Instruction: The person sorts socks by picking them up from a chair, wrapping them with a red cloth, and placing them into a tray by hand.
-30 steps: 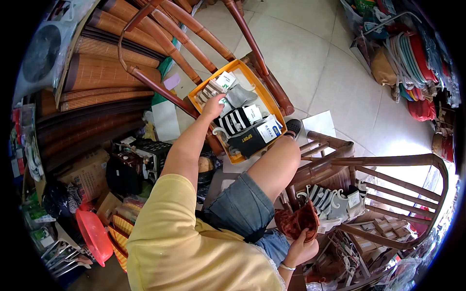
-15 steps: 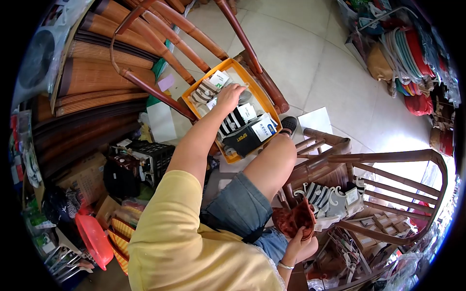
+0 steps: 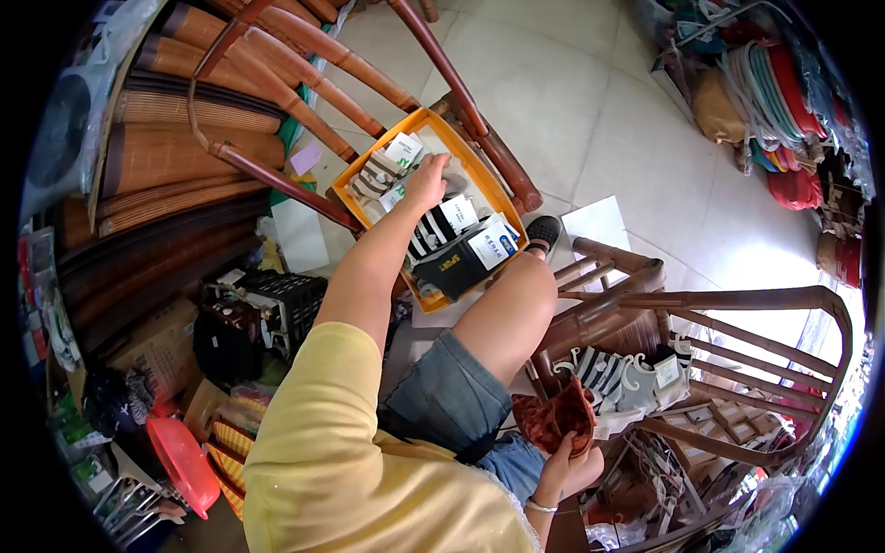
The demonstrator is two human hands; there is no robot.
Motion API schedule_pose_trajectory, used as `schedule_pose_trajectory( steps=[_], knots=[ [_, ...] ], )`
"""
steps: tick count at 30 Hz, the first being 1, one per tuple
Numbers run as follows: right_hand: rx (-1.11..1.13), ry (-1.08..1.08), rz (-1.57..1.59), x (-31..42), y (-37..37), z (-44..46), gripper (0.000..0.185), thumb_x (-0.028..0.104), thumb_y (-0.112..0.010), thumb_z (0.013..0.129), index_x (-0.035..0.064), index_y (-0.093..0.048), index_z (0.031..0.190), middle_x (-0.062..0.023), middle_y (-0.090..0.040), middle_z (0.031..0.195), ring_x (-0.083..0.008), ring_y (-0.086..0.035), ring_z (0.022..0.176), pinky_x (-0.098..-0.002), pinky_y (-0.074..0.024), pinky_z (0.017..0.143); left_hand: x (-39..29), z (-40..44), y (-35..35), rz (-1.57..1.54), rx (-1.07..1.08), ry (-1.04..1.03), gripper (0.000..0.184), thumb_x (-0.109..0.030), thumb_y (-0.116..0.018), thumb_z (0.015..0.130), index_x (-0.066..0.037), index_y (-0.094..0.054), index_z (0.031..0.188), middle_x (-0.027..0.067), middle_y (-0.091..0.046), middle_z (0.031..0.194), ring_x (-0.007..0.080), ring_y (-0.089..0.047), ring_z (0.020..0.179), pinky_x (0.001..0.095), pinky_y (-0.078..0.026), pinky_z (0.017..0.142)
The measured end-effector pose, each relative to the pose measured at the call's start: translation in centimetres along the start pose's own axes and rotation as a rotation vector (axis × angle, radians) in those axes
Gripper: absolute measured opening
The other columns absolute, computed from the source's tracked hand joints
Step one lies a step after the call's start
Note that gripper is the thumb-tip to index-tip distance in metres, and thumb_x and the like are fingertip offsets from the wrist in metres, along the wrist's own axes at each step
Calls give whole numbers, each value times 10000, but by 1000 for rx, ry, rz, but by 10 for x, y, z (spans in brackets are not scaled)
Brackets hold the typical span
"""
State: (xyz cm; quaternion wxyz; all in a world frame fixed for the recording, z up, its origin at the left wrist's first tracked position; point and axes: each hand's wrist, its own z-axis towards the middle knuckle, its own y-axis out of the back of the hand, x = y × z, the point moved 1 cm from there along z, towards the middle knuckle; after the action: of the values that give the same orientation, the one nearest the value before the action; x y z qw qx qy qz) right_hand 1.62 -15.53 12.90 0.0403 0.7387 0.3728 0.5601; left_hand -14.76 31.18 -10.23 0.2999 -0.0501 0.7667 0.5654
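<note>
A yellow tray (image 3: 507, 205) on the bamboo chair at upper centre holds several packs of socks. Among them are black-and-white striped socks (image 3: 430, 236), brown-and-white striped socks (image 3: 373, 176) and dark SPORT socks (image 3: 452, 270) with white labels. My left hand (image 3: 427, 183) reaches into the tray over the middle packs. Its fingers are bent together, and whatever lies between them is hidden. Down at the right, by my knee, my right hand (image 3: 560, 453) grips a reddish-brown velvety cloth piece (image 3: 546, 421). A bracelet circles that wrist.
Striped and grey socks (image 3: 636, 380) lie on a second bamboo chair (image 3: 737, 301) at right. Rolled bamboo mats (image 3: 189, 146) stand at left, above a black crate (image 3: 297, 300) and a red basin (image 3: 182, 461). Bagged goods (image 3: 765, 92) hang at upper right.
My left hand has drawn slightly back inside the tray, its fingers now more bent. The whole view has shifted a little. My right hand keeps its hold on the cloth.
</note>
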Motion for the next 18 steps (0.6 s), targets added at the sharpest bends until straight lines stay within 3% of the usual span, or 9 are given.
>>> schedule_pose_trajectory(
  steps=[3, 4, 5, 7, 8, 11, 14, 15, 18],
  knots=[
    [39, -15, 4, 0, -1, 2, 257, 89, -511, 918, -50, -526, 1134, -80, -572, 1027, -152, -522, 931, -251, -400, 856, 4, -7, 3, -293, -109, -26, 413, -21, -565, 812, -126, -451, 1194, 127, -478, 1168, 294, -576, 940, 388, -474, 812],
    [44, -8, 6, 0, -2, 4, 269, 91, -510, 920, -54, -523, 1147, -92, -576, 1067, -162, -528, 959, -258, -399, 874, 11, -8, 1, -318, -155, -4, 349, -16, -574, 799, -115, -521, 1129, 130, -513, 1108, 290, -574, 930, 382, -469, 814],
    [45, -7, 6, -1, -2, 4, 269, 91, -510, 920, -54, -523, 1147, -92, -576, 1067, -162, -528, 959, -258, -399, 874, 17, -10, 3, -317, -156, -5, 349, -16, -574, 799, -115, -521, 1129, 130, -513, 1108, 290, -574, 930, 382, -469, 814],
    [21, 6, 64, -3, -3, 3, 266, 92, -505, 925, -58, -524, 1144, -93, -576, 1081, -171, -527, 985, -266, -397, 890, 24, -22, 7, 0, -109, -101, 235, -20, -582, 789, -105, -605, 1008, 131, -550, 1007, 283, -577, 927, 375, -470, 814],
    [19, 5, 65, -5, -1, 3, 266, 92, -505, 925, -58, -524, 1144, -93, -576, 1081, -171, -527, 985, -266, -397, 890, 31, -29, -1, -67, -10, -20, 203, -13, -560, 792, -107, -654, 946, 131, -584, 944, 289, -584, 914, 372, -472, 807],
    [73, -42, 63, -10, 4, 3, 316, 20, -482, 900, -62, -475, 1205, -131, -562, 1138, -183, -532, 1023, -286, -400, 915, 47, -23, -2, -217, 201, -29, 266, -23, -538, 798, -121, -649, 1019, 125, -606, 956, 312, -585, 912, 376, -473, 808],
    [25, -49, 72, -8, 8, 2, 301, 20, -486, 899, -59, -486, 1190, -125, -567, 1131, -175, -535, 1021, -282, -406, 906, 35, -21, 12, -77, 109, -106, 277, -74, -517, 827, -118, -640, 1072, 162, -610, 1008, 320, -578, 955, 381, -457, 853],
    [34, -15, 86, -6, 7, 3, 284, 21, -493, 898, -58, -496, 1171, -115, -575, 1103, -169, -539, 998, -276, -413, 889, 36, -22, 10, -19, 44, -146, 280, -93, -519, 834, -122, -637, 1086, 166, -610, 1029, 320, -572, 977, 384, -449, 868],
    [13, 17, 92, -5, 12, -1, 192, 21, -525, 893, -37, -537, 1076, -70, -594, 974, -132, -541, 885, -247, -430, 802, 70, -17, -21, 31, 205, -120, 292, -157, -529, 855, -93, -606, 1129, 167, -610, 1059, 339, -557, 1009, 411, -426, 906]
  ],
)
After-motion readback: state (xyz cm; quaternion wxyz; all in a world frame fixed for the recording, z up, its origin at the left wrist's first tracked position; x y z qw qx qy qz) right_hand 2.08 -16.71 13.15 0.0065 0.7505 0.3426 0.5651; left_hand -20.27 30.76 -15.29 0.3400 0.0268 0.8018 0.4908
